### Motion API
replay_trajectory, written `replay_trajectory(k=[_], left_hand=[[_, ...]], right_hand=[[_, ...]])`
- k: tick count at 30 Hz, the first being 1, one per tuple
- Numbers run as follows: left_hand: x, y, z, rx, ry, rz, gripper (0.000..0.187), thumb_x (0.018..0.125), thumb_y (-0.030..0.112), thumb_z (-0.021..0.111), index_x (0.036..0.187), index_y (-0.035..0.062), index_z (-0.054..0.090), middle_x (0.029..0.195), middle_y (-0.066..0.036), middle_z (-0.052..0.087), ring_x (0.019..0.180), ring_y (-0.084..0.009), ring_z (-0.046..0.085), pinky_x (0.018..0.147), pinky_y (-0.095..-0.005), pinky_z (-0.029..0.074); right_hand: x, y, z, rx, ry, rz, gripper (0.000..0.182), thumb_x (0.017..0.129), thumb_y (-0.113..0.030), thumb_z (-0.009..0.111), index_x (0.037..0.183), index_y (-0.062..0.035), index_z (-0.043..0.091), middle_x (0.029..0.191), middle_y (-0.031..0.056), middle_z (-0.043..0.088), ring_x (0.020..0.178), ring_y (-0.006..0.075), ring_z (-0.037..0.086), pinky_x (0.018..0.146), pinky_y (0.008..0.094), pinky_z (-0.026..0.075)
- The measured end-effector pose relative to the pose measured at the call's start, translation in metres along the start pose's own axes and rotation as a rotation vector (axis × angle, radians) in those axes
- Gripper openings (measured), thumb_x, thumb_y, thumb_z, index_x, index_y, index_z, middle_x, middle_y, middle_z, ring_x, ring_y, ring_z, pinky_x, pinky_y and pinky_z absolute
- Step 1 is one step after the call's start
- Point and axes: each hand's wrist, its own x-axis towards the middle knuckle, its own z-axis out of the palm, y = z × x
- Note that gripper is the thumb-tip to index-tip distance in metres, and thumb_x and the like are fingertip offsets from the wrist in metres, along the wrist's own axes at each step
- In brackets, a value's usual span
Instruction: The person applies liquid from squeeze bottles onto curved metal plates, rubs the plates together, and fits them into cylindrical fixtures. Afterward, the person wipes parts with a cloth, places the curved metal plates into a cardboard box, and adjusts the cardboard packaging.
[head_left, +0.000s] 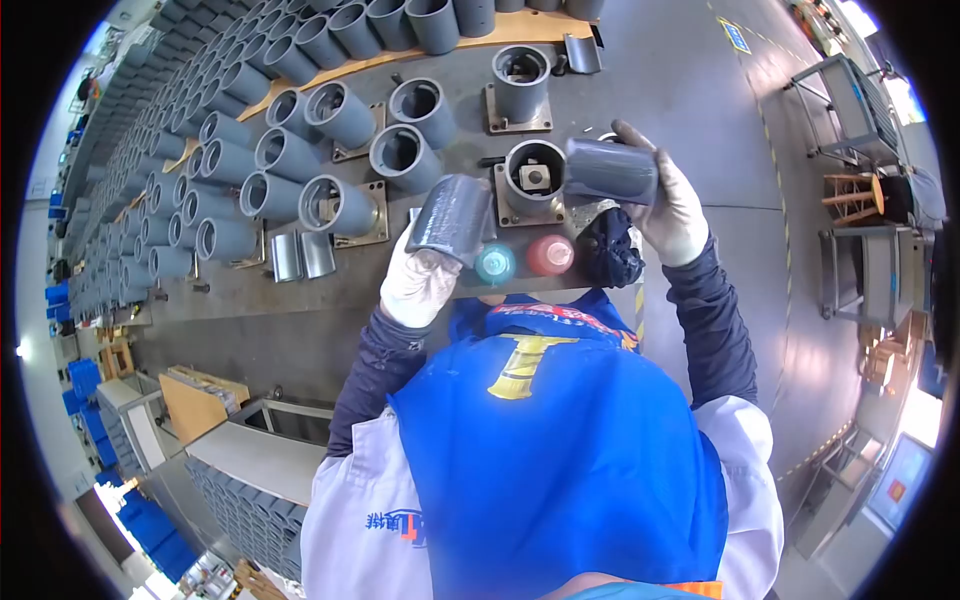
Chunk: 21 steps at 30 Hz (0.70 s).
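Left end: rows of grey cylinders (238, 165) stood on the bench (230, 295). 2 curved shells (287, 257) lay side by side near the front edge, then 1 cylinder on a square metal plate (375, 222).

Left hand (415, 285), white glove: held a glossy curved grey piece (450, 220) by its lower end, tilted, raised over the near edge. Fingertips mostly behind it, so couldn't tell exact finger spread.

Between the hands: teal bottle (495, 263), then red bottle (550, 256) just beside it. Behind them, a plate-mounted cylinder (535, 207) with a metal block (535, 178) inside.

Right hand (675, 205), also gloved: gripped the right end of a second curved piece (610, 170), lying roughly sideways in view, just right of that cylinder; couldn't tell if they touched. Black crumpled cloth (612, 250) sat below it in view.

Far right: metal carts (850, 105) on the floor, well apart.
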Motion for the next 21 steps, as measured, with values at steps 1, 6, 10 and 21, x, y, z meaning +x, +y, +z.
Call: replay_trajectory(k=[1, 6, 10, 21], left_hand=[[0.002, 0.002, -0.002, 0.025, 0.019, -0.010, 0.093, 0.069, 0.020, 0.089, 0.142, -0.0030, 0.037, 0.138, -0.015, 0.053, 0.121, -0.0258, 0.058, 0.100, -0.0378, 0.052], [0.004, 0.013, -0.014, 0.129, 0.049, -0.047, 0.089, 0.069, 0.017, 0.089, 0.140, -0.0027, 0.039, 0.132, -0.012, 0.056, 0.116, -0.0216, 0.060, 0.097, -0.0349, 0.052], [0.008, 0.018, -0.012, 0.202, 0.067, -0.076, 0.090, 0.070, 0.017, 0.089, 0.141, -0.0030, 0.038, 0.132, -0.011, 0.056, 0.116, -0.0200, 0.059, 0.099, -0.0334, 0.049], [0.034, 0.018, -0.003, 0.307, 0.015, -0.094, 0.091, 0.070, 0.016, 0.089, 0.143, -0.0033, 0.038, 0.130, -0.010, 0.057, 0.116, -0.0175, 0.058, 0.100, -0.0309, 0.047]], right_hand=[[0.005, 0.001, 0.008, -0.194, 0.048, -0.053, 0.079, 0.094, -0.041, 0.064, 0.151, 0.0000, 0.028, 0.131, 0.0151, 0.054, 0.114, 0.0210, 0.058, 0.094, 0.0321, 0.049], [0.032, -0.012, 0.036, -1.067, 0.133, -0.044, 0.068, 0.097, -0.034, 0.057, 0.151, -0.0024, 0.030, 0.120, 0.0151, 0.060, 0.107, 0.0215, 0.059, 0.094, 0.0326, 0.047], [0.065, 0.008, 0.042, -1.626, 0.023, -0.034, 0.063, 0.096, -0.034, 0.052, 0.147, -0.0011, 0.033, 0.108, 0.0234, 0.065, 0.101, 0.0332, 0.064, 0.089, 0.0379, 0.049], [0.111, 0.032, 0.058, -2.098, 0.014, 0.293, 0.068, 0.096, -0.047, 0.053, 0.145, -0.0030, 0.034, 0.113, 0.0308, 0.063, 0.106, 0.0432, 0.062, 0.090, 0.0456, 0.049]])
